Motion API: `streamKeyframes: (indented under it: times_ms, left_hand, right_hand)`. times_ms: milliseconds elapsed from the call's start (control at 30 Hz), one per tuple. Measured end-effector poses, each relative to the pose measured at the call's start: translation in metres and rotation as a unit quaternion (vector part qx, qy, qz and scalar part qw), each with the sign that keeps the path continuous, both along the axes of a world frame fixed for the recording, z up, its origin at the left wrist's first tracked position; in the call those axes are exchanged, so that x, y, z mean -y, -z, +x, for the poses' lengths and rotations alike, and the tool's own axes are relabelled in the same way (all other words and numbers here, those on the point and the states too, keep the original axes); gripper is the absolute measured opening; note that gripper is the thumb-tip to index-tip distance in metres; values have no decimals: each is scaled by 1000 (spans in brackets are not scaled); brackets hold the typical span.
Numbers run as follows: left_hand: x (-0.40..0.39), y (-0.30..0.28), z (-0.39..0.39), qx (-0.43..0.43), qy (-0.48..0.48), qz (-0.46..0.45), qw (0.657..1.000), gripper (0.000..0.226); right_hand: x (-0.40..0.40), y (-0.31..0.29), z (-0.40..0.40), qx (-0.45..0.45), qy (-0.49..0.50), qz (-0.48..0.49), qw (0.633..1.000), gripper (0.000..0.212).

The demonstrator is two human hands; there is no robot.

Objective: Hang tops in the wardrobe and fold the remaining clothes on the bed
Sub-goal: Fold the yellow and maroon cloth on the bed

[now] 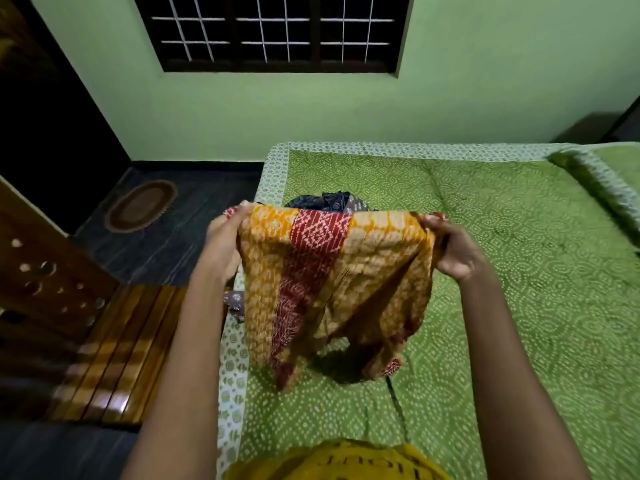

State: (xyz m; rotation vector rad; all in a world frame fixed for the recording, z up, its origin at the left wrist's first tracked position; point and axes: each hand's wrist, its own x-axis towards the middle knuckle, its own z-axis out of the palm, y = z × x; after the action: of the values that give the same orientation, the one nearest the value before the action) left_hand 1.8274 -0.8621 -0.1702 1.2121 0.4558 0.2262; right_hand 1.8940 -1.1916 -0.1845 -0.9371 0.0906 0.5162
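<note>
An orange and red patterned garment [332, 271] hangs stretched between my two hands above the bed [519, 271]. My left hand [223, 244] grips its upper left corner. Its upper right corner is gripped by my right hand [453, 249]. The cloth's lower end touches the green bedspread. Behind the garment lies a dark printed pile of clothes [329, 201], mostly hidden. A dark patterned scrap [236, 304] peeks out at the bed's left edge.
A wooden bed frame part [114, 355] stands left of the bed. An oval mat [140, 205] lies on the dark floor beyond it. A barred window [273, 29] sits in the green wall. A dark cord [396, 400] runs over the bedspread.
</note>
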Motion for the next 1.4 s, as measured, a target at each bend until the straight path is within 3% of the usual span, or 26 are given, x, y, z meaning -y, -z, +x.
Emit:
streamKeyframes:
  times_ms: [67, 133, 200, 267, 333, 367, 433, 500, 633, 800, 867, 933, 967, 1033, 1067, 1133, 1167, 1233, 1267, 1300, 1367, 1400]
  left_hand:
    - [-12, -6, 6, 2, 1, -13, 1000, 13]
    - [-18, -9, 9, -55, 48, 68, 995, 16]
    - [-22, -9, 12, -94, 26, 125, 987, 18]
    - [-31, -9, 17, -54, -17, 47, 997, 16]
    - [-39, -12, 20, 11, 16, -49, 999, 14]
    - [-43, -12, 22, -3, 65, -24, 998, 15]
    - [-45, -9, 23, -93, 129, 156, 975, 17]
    - [-48, -4, 29, -116, 71, 261, 956, 10]
    - [-59, -3, 38, -85, -52, 212, 972, 19]
    - [-68, -5, 41, -90, -70, 265, 958, 22]
    - [-67, -11, 44, -65, -101, 213, 970, 13]
    - [-72, -18, 46, 9, -99, 58, 993, 12]
    - [-75, -19, 46, 36, -70, 23, 997, 12]
    - [-76, -20, 46, -27, 26, 89, 995, 9]
    - [-76, -15, 47, -86, 60, 178, 978, 10]
    - [-73, -10, 49, -111, 24, 242, 964, 16]
    - [-72, -10, 50, -87, 7, 215, 973, 17]
    - [-74, -15, 55, -24, -11, 88, 996, 15]
    - [-76, -17, 57, -5, -3, 36, 999, 13]
    - [-79, -18, 59, -24, 13, 42, 999, 10]
    - [-83, -15, 58, -146, 69, 175, 971, 10]
    - [-85, -11, 57, -183, 75, 228, 953, 11]
  right_hand:
    - [5, 5, 10, -23, 34, 20, 999, 26]
    - [5, 10, 11, -54, -54, -172, 982, 29]
    - [11, 6, 11, -44, -160, -312, 936, 24]
    - [20, -4, 15, -44, -118, -287, 950, 17]
    - [26, -16, 21, -30, -25, -193, 980, 15]
    - [28, -18, 25, -22, -3, -194, 981, 10]
    - [31, -14, 32, -17, -25, -302, 953, 6]
    - [34, -11, 41, -31, -48, -364, 930, 9]
    - [44, -17, 56, -45, 25, -312, 949, 16]
    - [49, -24, 63, -39, 73, -253, 964, 29]
    - [51, -32, 65, -26, 68, -221, 973, 34]
    - [54, -41, 68, -3, 106, -137, 985, 38]
    - [55, -43, 69, 12, 108, -102, 989, 32]
    - [50, -38, 66, 46, 51, -167, 984, 17]
    - [49, -30, 67, 54, 16, -251, 966, 16]
    - [45, -23, 69, 51, -10, -336, 941, 17]
    - [45, -23, 72, 46, -4, -322, 946, 19]
    - [47, -30, 80, 30, 41, -193, 980, 21]
    - [48, -33, 84, 26, 53, -130, 990, 13]
    - [47, -37, 82, 34, 40, -101, 993, 6]
    - [44, -39, 77, 40, -24, -217, 975, 10]
    - [45, -36, 79, 39, -57, -326, 943, 21]
